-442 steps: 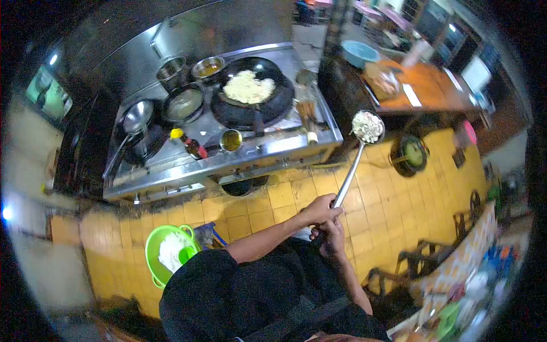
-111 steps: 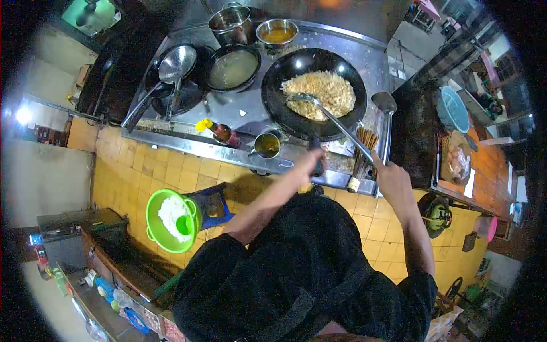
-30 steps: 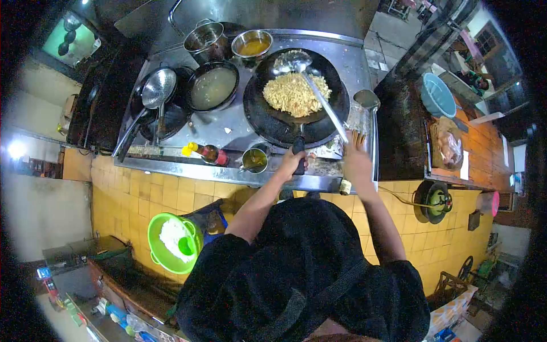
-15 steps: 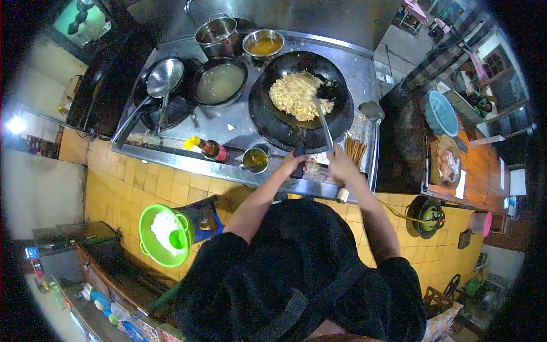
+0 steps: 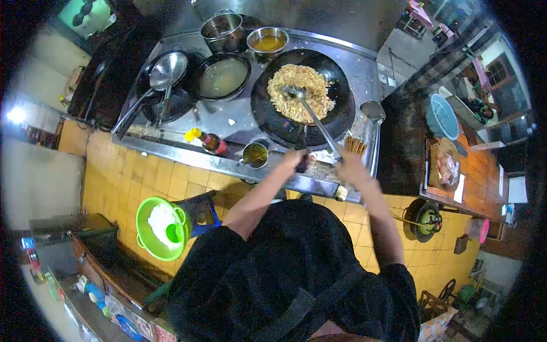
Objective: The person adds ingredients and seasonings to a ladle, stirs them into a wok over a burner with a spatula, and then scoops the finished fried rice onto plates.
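My left hand is closed around the dark handle of a black wok on the stove. My right hand, slightly blurred, grips a long-handled wok spatula. Its metal head rests in the fried rice, left of the middle of the heap, and its pale wooden end sticks out below my hand. The brown-yellow rice is gathered toward the upper left of the wok; dark bare metal shows at the right. Beside my left hand stands a metal cup of dark liquid.
A yellow-capped sauce bottle lies near the stove's front edge. Behind it are a pan of cloudy liquid, a strainer, a pot and a bowl of yellow liquid. A ladle lies right; a green basket holds white rice.
The spatula head has moved left across the wok into the rice. The rice heap has shifted and spread upward, and the wok appears slightly tilted or moved. Both hands keep their grips.
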Motion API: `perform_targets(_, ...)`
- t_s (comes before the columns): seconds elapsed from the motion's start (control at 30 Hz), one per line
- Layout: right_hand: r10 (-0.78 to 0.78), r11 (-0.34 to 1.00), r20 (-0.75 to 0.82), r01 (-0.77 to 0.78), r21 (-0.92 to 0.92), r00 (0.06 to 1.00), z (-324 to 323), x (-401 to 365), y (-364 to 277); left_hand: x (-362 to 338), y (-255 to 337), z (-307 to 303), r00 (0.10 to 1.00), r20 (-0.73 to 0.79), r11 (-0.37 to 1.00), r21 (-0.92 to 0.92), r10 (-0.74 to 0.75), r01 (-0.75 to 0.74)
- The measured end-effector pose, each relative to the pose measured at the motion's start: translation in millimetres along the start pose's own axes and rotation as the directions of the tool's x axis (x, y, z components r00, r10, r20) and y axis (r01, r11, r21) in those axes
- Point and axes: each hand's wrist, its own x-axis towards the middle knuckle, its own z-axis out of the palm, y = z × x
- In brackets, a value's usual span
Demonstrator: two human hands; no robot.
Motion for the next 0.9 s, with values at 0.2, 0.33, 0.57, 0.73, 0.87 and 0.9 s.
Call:
perform_targets(0.2,0.028,0.930,0.035,-0.014,-0.367,0.999,-96.7,-66.3,-36.9,-155.5,70.0,97.6,0.925,0.368,0.848,-0.460,-0.089,0.264)
perform_targets(0.33,-0.016,0.961,0.054,0.031,-0.275,0.998,-80.4,-81.4,-34.0,-85.9,49.5,28.3,0.947,0.298,0.908,-0.354,-0.117,0.223)
perform_targets(0.57,0.068,0.858,-0.121,-0.120,-0.500,0.990,-48.2,-82.3,-18.2,-188.5,26.1,95.4,0.966,0.124,0.968,-0.082,-0.227,0.238)
perform_targets(0.73,-0.057,0.816,-0.227,-0.086,-0.572,0.972,-24.6,-79.4,-3.3,-97.5,35.0,30.8,0.995,0.099,0.995,-0.098,-0.009,0.019)
perform_targets(0.87,-0.299,0.856,-0.140,0.200,-0.477,0.944,-66.7,-48.8,27.2,-154.8,9.3,63.0,0.995,0.071,0.997,-0.005,-0.072,0.073)
perform_targets(0.9,-0.311,0.850,-0.139,0.210,-0.482,0.940,-81.1,-49.7,13.9,-170.3,15.0,68.4,0.985,0.121,0.993,0.029,-0.120,0.118)
